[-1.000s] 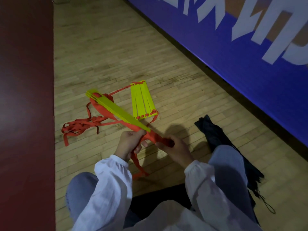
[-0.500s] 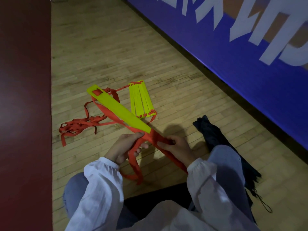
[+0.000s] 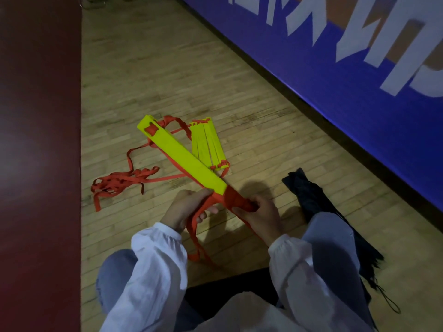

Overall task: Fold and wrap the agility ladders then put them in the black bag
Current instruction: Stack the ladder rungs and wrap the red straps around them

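Since a second ago, the yellow stack (image 3: 182, 156) has turned flat side up, and more strap (image 3: 236, 198) wraps its near end. The left hand (image 3: 185, 207) grips that end; the right hand (image 3: 261, 214) pinches the wrapped strap. The bag (image 3: 309, 195) lies on the floor (image 3: 143, 80), partly hidden by a knee (image 3: 328, 226); I cannot tell its contents.

I'm looking into an indoor sports hall, going by the pale wooden strip floor (image 3: 167, 80), its dark red painted band (image 3: 38, 140) and the blue banner with large white lettering (image 3: 359, 111) along the edge.
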### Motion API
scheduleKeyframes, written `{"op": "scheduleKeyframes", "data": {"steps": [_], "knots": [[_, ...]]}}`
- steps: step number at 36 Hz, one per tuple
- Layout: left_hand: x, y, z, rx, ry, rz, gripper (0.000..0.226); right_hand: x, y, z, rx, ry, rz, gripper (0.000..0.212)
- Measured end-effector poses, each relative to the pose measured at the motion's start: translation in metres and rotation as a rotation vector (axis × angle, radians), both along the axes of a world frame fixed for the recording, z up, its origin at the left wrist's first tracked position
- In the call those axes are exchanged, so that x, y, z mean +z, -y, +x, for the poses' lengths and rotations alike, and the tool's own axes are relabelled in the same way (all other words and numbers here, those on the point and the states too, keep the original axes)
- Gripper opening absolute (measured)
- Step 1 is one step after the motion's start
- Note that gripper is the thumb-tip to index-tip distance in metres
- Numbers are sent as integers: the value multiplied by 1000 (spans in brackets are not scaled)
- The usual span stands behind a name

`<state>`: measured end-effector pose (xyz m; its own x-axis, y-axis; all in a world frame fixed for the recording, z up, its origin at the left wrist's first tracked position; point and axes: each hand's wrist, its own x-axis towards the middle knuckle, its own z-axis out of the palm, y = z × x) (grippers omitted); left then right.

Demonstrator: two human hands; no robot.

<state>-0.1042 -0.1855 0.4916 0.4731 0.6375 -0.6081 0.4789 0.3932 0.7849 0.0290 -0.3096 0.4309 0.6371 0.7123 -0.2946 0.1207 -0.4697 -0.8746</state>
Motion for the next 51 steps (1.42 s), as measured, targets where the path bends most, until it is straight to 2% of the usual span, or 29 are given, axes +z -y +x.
{"op": "scheduleKeyframes", "data": {"steps": [8, 17, 21, 26, 29, 31, 35, 39, 42, 48, 51], "knots": [[-4, 7, 7, 139, -50, 123, 40, -6, -3, -9, -10, 59, 20, 33], [-8, 12, 9, 195, -92, 118, 39, -4, -1, -15, 52, 156, 22, 35], [-9, 15, 8, 196, -102, 120, 35, -2, -1, -12, 148, 118, -14, 34], [-12, 15, 4, 168, -105, 115, 34, 1, 1, -6, 306, -20, -78, 31], [-13, 14, 2, 156, -92, 104, 34, 1, 0, -11, 232, -240, -24, 51], [-13, 13, 0, 140, -88, 91, 34, -1, 0, -14, 189, -315, -2, 49], [-13, 10, -2, 107, -87, 47, 35, -3, -1, -15, 168, -334, 20, 37], [-12, 8, -4, 60, -67, 7, 32, -2, -1, -15, 195, -329, 46, 33], [-11, 8, -6, 11, -42, -33, 33, -8, 0, -13, 180, -324, 52, 38], [-7, 6, -10, -96, -66, -122, 45, -13, 0, -14, 161, -268, 72, 66], [-8, 5, -12, -134, -109, -133, 53, -12, 1, -12, 158, -270, 100, 58]]}}
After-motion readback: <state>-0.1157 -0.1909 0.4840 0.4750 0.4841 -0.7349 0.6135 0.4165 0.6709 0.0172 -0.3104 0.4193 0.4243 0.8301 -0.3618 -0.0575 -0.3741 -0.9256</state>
